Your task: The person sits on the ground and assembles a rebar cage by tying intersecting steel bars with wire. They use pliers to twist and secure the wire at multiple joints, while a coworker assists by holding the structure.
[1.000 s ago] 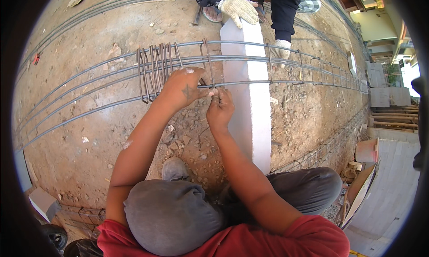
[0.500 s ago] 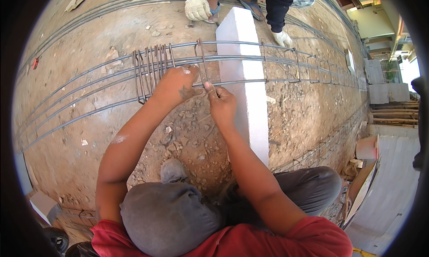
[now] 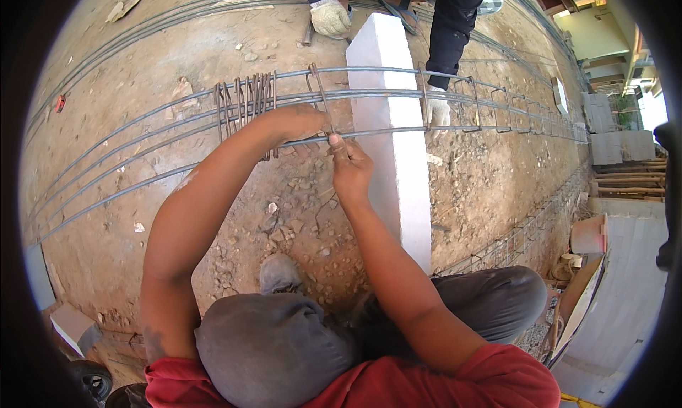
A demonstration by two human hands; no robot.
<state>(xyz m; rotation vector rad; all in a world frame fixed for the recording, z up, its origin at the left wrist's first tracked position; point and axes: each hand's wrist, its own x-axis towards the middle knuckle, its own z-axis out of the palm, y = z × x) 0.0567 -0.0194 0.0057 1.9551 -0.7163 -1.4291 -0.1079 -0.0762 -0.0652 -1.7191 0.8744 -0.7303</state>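
On the near steel bar [image 3: 398,132], beside a single wire loop [image 3: 317,88], both hands meet: left hand [image 3: 298,122] closed over the bar, right hand [image 3: 349,165] pinching at it. Bunched loops [image 3: 245,102] sit left; white block [image 3: 387,110] right. A co-worker's gloved hand [image 3: 330,17] beyond.
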